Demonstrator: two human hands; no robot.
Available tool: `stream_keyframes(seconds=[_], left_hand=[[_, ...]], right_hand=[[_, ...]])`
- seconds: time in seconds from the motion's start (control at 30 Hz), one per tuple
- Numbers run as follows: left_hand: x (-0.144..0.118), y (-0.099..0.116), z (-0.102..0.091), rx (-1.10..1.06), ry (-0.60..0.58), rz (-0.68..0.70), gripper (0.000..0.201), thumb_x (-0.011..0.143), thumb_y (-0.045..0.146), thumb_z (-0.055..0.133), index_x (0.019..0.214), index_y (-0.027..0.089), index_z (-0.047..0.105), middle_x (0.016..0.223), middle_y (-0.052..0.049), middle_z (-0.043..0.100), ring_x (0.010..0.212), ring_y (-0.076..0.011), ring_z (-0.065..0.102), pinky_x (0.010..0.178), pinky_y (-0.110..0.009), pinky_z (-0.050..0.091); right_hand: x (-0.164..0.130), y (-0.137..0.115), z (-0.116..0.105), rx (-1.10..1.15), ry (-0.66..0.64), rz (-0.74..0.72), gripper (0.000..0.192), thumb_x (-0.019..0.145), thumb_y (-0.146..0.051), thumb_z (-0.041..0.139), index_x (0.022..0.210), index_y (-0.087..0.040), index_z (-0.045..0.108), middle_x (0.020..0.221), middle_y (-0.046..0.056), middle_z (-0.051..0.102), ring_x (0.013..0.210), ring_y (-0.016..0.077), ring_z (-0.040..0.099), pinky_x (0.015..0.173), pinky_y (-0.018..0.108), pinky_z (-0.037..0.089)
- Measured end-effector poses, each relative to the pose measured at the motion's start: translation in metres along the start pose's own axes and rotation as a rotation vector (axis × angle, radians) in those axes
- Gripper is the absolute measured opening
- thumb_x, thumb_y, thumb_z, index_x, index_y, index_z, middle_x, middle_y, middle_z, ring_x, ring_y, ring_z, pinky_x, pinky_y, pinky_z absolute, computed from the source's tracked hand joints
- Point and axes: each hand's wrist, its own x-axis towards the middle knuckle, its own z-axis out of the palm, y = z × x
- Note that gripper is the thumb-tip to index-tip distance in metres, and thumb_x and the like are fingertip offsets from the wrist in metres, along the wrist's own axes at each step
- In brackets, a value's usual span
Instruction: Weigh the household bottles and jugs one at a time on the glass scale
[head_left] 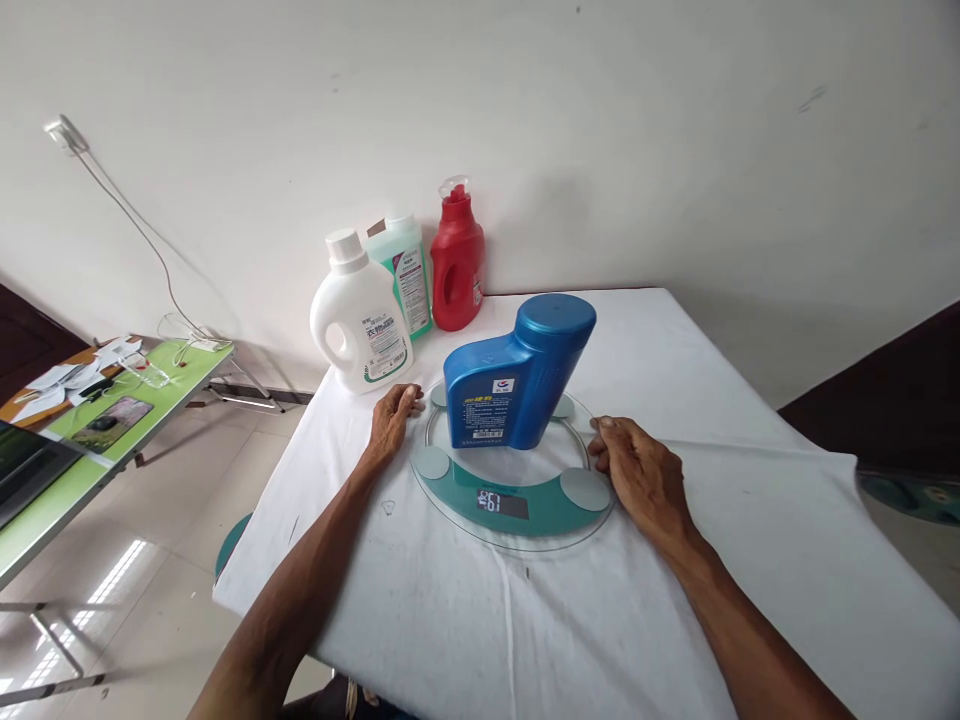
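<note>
A blue plastic bottle [486,395] with a wide round cap stands upright on a round glass scale [469,500], whose lit display [501,502] faces me. My left hand [390,425] rests on the cloth at the scale's left rim, its fingers loosely bent and holding nothing that I can see. On the opposite side, my right hand [645,478] lies by the right rim, thumb and fingers apart, the fingertips close to the glass edge. Whether either hand touches the glass I cannot tell. Neither hand is on the bottle.
Behind the scale, near the wall, stand a white jug [360,320], a green bottle [401,265] and a red bottle [459,260]. A white cloth [592,610] covers the table. To the left is a green table [176,385] with a laptop [30,465], papers and a mouse.
</note>
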Motion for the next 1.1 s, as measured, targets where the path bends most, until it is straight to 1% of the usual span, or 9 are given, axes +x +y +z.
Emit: stream_keyframes(seconds=[0.2, 0.43, 0.6, 0.83, 1.03, 1.1], left_hand=[[0.0005, 0.0005, -0.0001, -0.011, -0.014, 0.000, 0.059, 0.097, 0.075, 0.058, 0.105, 0.019, 0.074, 0.107, -0.013, 0.080, 0.091, -0.0256, 0.078, 0.086, -0.039, 0.062], [0.0010, -0.0017, -0.0003, -0.005, -0.019, -0.003, 0.058, 0.097, 0.073, 0.060, 0.107, 0.018, 0.074, 0.107, -0.013, 0.080, 0.092, -0.0253, 0.078, 0.087, -0.040, 0.062], [0.0012, -0.0027, 0.0000, 0.000, -0.011, 0.003, 0.056, 0.098, 0.072, 0.060, 0.106, 0.018, 0.074, 0.107, -0.013, 0.079, 0.091, -0.0253, 0.078, 0.086, -0.039, 0.062], [-0.0001, -0.0005, 0.0000, 0.013, -0.006, 0.008, 0.059, 0.098, 0.074, 0.057, 0.107, 0.018, 0.074, 0.107, -0.013, 0.080, 0.092, -0.0255, 0.077, 0.087, -0.039, 0.061], [-0.0007, 0.0002, -0.0001, -0.014, 0.007, -0.012, 0.062, 0.095, 0.078, 0.059, 0.105, 0.019, 0.074, 0.107, -0.014, 0.080, 0.092, -0.0256, 0.076, 0.086, -0.039, 0.061], [-0.0014, 0.0020, -0.0001, -0.021, 0.014, -0.017, 0.064, 0.094, 0.080, 0.059, 0.104, 0.019, 0.074, 0.108, -0.014, 0.080, 0.093, -0.0259, 0.076, 0.086, -0.039, 0.062]], right_hand=[[-0.0017, -0.0012, -0.0008, -0.018, -0.003, 0.009, 0.048, 0.098, -0.069, 0.045, 0.089, -0.028, 0.067, 0.073, 0.004, 0.073, 0.065, 0.0232, 0.068, 0.070, 0.037, 0.055], [-0.0015, -0.0017, -0.0006, -0.013, 0.001, 0.015, 0.049, 0.096, -0.071, 0.046, 0.088, -0.028, 0.068, 0.070, 0.003, 0.071, 0.064, 0.0235, 0.068, 0.069, 0.037, 0.055], [-0.0012, -0.0037, 0.0001, -0.021, -0.007, 0.020, 0.046, 0.096, -0.067, 0.043, 0.090, -0.028, 0.066, 0.075, 0.004, 0.073, 0.065, 0.0233, 0.068, 0.072, 0.038, 0.055], [0.0010, -0.0024, 0.0006, -0.015, -0.013, 0.056, 0.046, 0.093, -0.067, 0.042, 0.091, -0.028, 0.066, 0.076, 0.004, 0.072, 0.065, 0.0238, 0.067, 0.072, 0.039, 0.053], [-0.0015, -0.0055, -0.0019, -0.014, -0.023, 0.029, 0.045, 0.096, -0.065, 0.041, 0.086, -0.028, 0.064, 0.075, 0.004, 0.072, 0.066, 0.0235, 0.067, 0.073, 0.038, 0.053], [-0.0016, -0.0056, -0.0021, -0.011, -0.025, 0.024, 0.046, 0.097, -0.066, 0.041, 0.088, -0.028, 0.064, 0.075, 0.004, 0.072, 0.066, 0.0234, 0.067, 0.072, 0.038, 0.053]])
